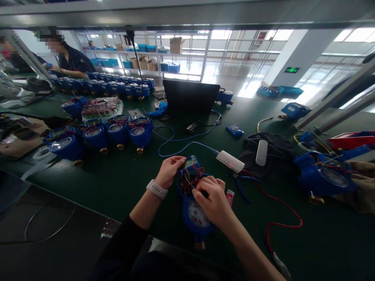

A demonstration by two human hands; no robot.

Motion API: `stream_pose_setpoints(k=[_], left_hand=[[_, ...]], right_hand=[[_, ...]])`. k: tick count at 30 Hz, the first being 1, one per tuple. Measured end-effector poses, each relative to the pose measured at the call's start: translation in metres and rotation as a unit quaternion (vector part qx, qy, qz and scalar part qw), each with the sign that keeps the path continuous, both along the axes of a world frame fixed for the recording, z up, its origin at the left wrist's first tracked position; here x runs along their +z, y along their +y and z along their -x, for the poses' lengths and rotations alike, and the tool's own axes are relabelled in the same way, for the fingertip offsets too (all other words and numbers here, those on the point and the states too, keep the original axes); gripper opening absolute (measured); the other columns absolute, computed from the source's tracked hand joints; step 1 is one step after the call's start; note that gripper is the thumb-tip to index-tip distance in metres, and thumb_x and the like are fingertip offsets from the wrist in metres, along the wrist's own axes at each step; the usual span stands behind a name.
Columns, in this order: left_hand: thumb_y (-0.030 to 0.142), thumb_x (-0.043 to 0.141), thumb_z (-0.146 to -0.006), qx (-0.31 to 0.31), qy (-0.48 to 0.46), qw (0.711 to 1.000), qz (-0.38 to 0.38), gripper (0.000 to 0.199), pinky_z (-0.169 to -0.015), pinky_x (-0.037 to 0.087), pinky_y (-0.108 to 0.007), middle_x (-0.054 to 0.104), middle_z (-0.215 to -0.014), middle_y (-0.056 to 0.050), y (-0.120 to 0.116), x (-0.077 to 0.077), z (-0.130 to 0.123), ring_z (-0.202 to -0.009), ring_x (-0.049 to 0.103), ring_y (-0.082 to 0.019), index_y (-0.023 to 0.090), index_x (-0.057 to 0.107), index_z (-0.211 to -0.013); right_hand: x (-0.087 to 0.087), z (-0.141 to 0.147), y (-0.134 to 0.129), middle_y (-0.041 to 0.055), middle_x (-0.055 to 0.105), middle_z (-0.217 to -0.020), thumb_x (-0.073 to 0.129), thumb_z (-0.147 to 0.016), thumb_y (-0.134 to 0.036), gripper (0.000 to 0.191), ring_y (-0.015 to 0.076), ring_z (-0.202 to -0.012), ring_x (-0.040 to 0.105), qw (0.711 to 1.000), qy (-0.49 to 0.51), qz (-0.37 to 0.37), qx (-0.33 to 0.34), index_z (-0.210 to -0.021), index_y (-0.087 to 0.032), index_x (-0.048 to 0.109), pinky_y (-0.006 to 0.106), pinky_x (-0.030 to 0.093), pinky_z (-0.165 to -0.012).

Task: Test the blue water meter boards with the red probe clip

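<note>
A blue water meter (pixel 197 214) with a round dial and a brass fitting lies in front of me on the green table. Its top compartment is open, with red, black and yellow wires (pixel 189 181) bunched inside. My left hand (pixel 170 171), with a white band at the wrist, pinches the raised blue cover (pixel 191 163), which holds a small circuit board. Over the wires and the upper dial, my right hand (pixel 211 195) is closed on a dark, thin item whose form is mostly hidden. A red-and-white battery (pixel 230 198) is beside the right hand.
A white box (pixel 230 160) with a red light joins blue and red cables to the right. Several blue meters (pixel 140 132) stand at left, one (pixel 324 175) at right. A laptop (pixel 191 97) is behind; blue-handled pliers (pixel 243 189) lie nearby. Another person (pixel 74 58) sits far left.
</note>
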State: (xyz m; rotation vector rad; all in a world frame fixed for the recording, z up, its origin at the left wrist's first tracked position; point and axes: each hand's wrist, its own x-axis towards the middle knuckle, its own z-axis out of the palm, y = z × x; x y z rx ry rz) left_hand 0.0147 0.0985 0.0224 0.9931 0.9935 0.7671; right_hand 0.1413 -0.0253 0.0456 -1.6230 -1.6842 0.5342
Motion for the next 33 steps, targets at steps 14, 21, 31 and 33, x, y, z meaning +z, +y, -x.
stream_pose_setpoints(k=[14,21,31,33], left_hand=[[0.023,0.089,-0.057,-0.041,0.004,0.999,-0.032,0.051,-0.087,0.051,-0.036,0.071,-0.095,-0.005,-0.014,0.005,0.007,-0.086,0.065,-0.017,0.013,0.069,-0.103],[0.028,0.090,-0.056,-0.024,-0.015,1.000,0.013,0.047,-0.080,0.055,-0.033,0.073,-0.087,-0.004,-0.014,0.000,-0.003,-0.078,0.068,-0.017,0.012,0.069,-0.095],[0.028,0.085,-0.066,-0.088,0.066,0.993,-0.044,0.042,-0.080,0.057,-0.035,0.075,-0.098,-0.011,-0.005,0.007,0.002,-0.087,0.071,-0.023,0.011,0.070,-0.102],[0.033,0.085,-0.066,-0.091,0.104,0.986,-0.089,0.045,-0.084,0.054,-0.037,0.075,-0.103,-0.012,-0.002,0.011,0.005,-0.095,0.070,-0.026,0.012,0.071,-0.104]], right_hand=[[0.000,0.009,0.003,-0.0034,0.053,-0.054,0.056,-0.087,-0.023,0.035,0.0172,-0.062,0.051,1.000,-0.017,0.022,-0.011,-0.055,-0.021,0.041,0.034,0.031,-0.071],[-0.001,0.006,0.003,-0.0040,0.047,-0.053,0.052,-0.087,-0.021,0.038,0.0156,-0.060,0.049,1.000,-0.010,0.013,0.011,-0.053,-0.021,0.036,0.033,0.032,-0.070],[0.008,0.003,-0.008,0.0029,0.065,-0.076,0.052,-0.093,-0.026,0.022,0.0203,-0.076,0.060,0.999,-0.008,0.014,0.037,-0.073,-0.021,0.059,0.035,0.041,-0.074],[0.011,-0.006,-0.012,0.0077,0.068,-0.097,0.048,-0.095,-0.024,0.019,0.0219,-0.090,0.063,0.999,0.015,0.015,0.039,-0.093,-0.019,0.066,0.035,0.046,-0.080]])
